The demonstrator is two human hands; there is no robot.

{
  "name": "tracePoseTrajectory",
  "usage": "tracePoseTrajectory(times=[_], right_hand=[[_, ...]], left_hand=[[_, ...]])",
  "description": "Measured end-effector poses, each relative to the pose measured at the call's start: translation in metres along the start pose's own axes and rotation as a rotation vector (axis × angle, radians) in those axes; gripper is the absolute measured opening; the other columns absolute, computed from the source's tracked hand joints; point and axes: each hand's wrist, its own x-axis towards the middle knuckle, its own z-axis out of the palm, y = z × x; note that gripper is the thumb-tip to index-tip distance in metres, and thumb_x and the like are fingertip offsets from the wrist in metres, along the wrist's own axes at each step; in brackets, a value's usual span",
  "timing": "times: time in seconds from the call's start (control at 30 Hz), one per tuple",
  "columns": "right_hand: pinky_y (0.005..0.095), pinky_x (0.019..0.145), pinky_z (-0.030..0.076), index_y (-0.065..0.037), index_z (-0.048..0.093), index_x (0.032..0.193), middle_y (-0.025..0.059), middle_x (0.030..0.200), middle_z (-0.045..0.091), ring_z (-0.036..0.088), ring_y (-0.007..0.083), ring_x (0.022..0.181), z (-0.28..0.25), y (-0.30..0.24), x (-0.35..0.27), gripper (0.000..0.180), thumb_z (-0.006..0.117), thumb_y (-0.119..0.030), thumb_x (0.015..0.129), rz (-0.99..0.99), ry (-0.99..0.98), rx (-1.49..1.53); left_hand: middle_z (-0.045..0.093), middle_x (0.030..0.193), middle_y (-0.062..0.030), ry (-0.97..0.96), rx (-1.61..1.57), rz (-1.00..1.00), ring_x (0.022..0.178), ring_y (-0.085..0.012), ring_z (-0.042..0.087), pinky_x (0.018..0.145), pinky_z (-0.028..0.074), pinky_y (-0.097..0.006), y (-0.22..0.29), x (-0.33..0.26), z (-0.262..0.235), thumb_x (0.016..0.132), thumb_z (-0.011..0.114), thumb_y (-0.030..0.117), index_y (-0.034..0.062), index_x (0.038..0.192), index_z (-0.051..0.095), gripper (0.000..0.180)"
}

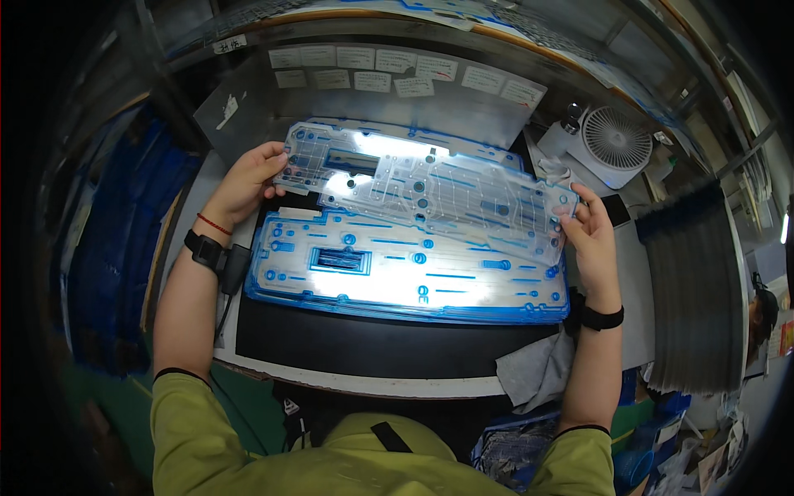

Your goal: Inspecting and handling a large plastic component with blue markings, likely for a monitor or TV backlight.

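A clear plastic membrane sheet with blue edges, printed traces and small round holes is held up by its two short ends, tilted slightly, its right end lower. Just beneath it a second sheet of the same kind, with a rectangular cut-out left of centre, lies flat on the lit tabletop.

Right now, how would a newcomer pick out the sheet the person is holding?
Start at the black mat on the workbench. Over its far edge, the left hand and right hand grip the ends of a clear plastic sheet with blue traces. Unlike the blue-edged sheet lying flat beneath, it is lifted and tilted.
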Motion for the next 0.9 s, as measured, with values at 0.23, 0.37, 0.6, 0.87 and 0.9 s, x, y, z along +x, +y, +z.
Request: tracePoseTrajectory(times=[0.23, 0.37, 0.6, 0.87, 0.9], right_hand=[[0.0231, 0.075, 0.047, -0.003, 0.041, 0.141, 0.0029, 0.099, 0.062, 0.058, 0.0095, 0.085, 0.003, -0.003, 0.001, 0.056, 0.064, -0.012, 0.091, 0.073, 0.019, -0.084], [0.0237, 0.081, 0.046, -0.002, 0.053, 0.133, 0.0050, 0.101, 0.062, 0.058, 0.0117, 0.089, -0.002, 0.013, 0.000, 0.048, 0.068, -0.016, 0.089, 0.012, -0.067, -0.298], [0.0216, 0.072, 0.046, -0.001, 0.066, 0.107, 0.0022, 0.090, 0.064, 0.057, 0.0089, 0.079, 0.004, -0.009, -0.006, 0.025, 0.072, -0.009, 0.084, 0.165, -0.284, -0.407], [0.0201, 0.066, 0.045, 0.001, 0.065, 0.104, -0.0003, 0.084, 0.063, 0.055, 0.0059, 0.073, -0.002, -0.003, -0.002, 0.022, 0.071, -0.005, 0.084, 0.007, -0.036, -0.224], [0.0202, 0.066, 0.045, 0.002, 0.065, 0.105, -0.0002, 0.085, 0.063, 0.055, 0.0059, 0.074, -0.001, -0.002, -0.002, 0.023, 0.071, -0.006, 0.084, 0.008, -0.026, -0.217]], left_hand=[[0.063, 0.101, -0.0054, 0.093, -0.143, -0.007, 0.073, -0.0048, 0.060, 0.061, 0.049, -0.014, -0.008, 0.005, -0.018, 0.102, 0.050, 0.020, -0.0008, 0.127, 0.049, 0.033], [0.062, 0.105, -0.0084, 0.242, -0.262, -0.006, 0.090, -0.0144, 0.065, 0.077, 0.055, -0.019, -0.004, 0.004, -0.005, 0.102, 0.049, 0.019, -0.0038, 0.135, 0.044, 0.040], [0.063, 0.112, -0.0135, 0.171, -0.131, -0.013, 0.098, -0.0164, 0.064, 0.084, 0.055, -0.026, -0.013, 0.005, -0.022, 0.103, 0.046, 0.025, -0.0033, 0.134, 0.045, 0.042], [0.067, 0.106, -0.0098, -0.127, -0.206, -0.046, 0.089, -0.0135, 0.066, 0.081, 0.054, -0.024, 0.007, -0.008, 0.000, 0.099, 0.054, 0.017, -0.0025, 0.130, 0.051, 0.037], [0.067, 0.107, -0.0101, -0.157, -0.148, -0.024, 0.091, -0.0140, 0.067, 0.082, 0.054, -0.024, 0.003, -0.008, -0.004, 0.096, 0.057, 0.014, -0.0030, 0.130, 0.051, 0.038]])
